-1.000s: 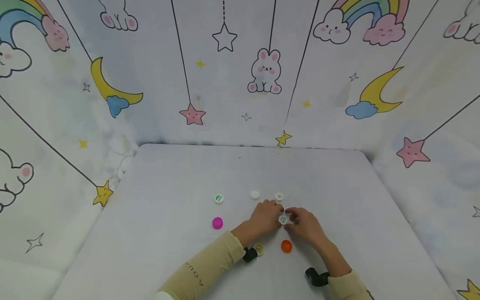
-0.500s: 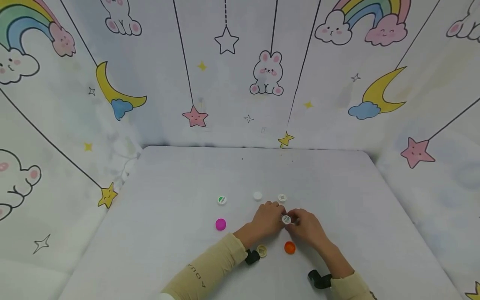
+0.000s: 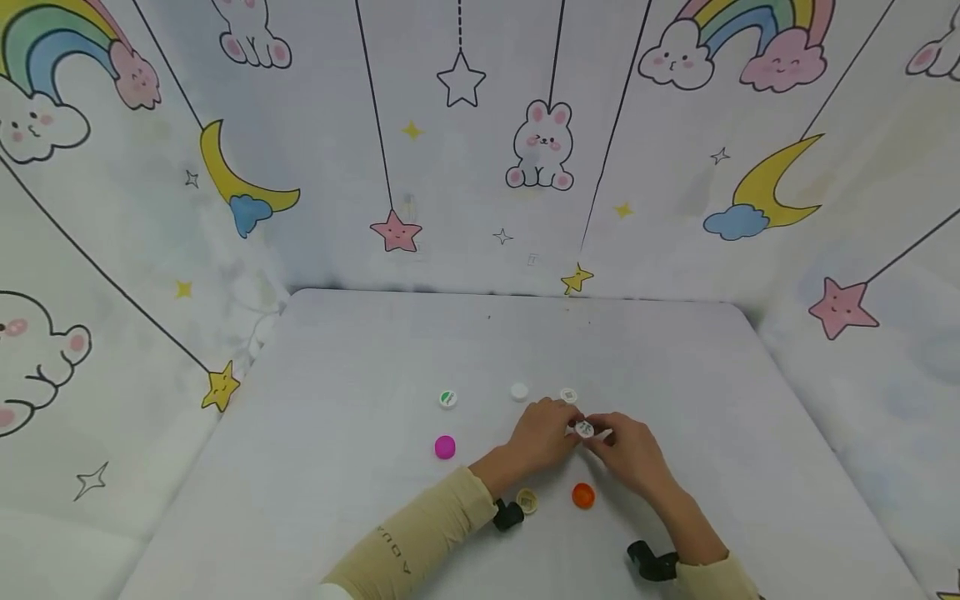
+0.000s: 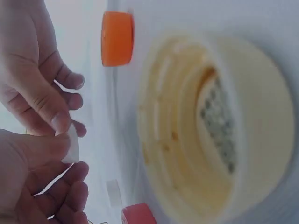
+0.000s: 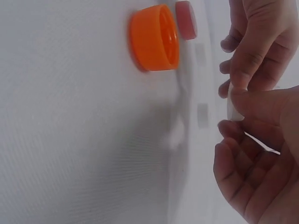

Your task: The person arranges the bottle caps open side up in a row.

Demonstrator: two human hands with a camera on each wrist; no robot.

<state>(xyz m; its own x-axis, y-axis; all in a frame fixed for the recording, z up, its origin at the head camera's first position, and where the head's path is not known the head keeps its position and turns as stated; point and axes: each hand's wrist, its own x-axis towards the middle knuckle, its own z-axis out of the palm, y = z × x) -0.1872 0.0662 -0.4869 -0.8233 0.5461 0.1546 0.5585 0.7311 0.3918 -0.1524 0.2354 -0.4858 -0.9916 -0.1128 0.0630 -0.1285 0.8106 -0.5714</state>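
Observation:
A white bottle cap [image 3: 584,429] with dark marks on its top is held between the two hands, tilted above the table. My left hand [image 3: 543,433] pinches its left side. From the other side my right hand [image 3: 632,454] grips it with thumb and fingertips. Seen from the left wrist, the cap [image 4: 72,145] shows edge-on between both thumbs; the right wrist view has the same cap [image 5: 234,103] partly covered by fingers. An orange cap [image 3: 583,496] and a cream cap [image 3: 527,501] lie below the hands, the cream one open side up with patterned insides.
Beyond the hands on the white table [image 3: 360,350] lie a plain white cap [image 3: 519,392], another white cap [image 3: 568,395] and a white-and-green cap [image 3: 447,399]. A magenta cap [image 3: 445,447] lies to the left. Black wrist devices [image 3: 652,562] sit below both forearms.
Both hands have moved slightly right and away with the white cap. The cap has tilted, and the right fingers have closed in on it. The head view has shifted a little.

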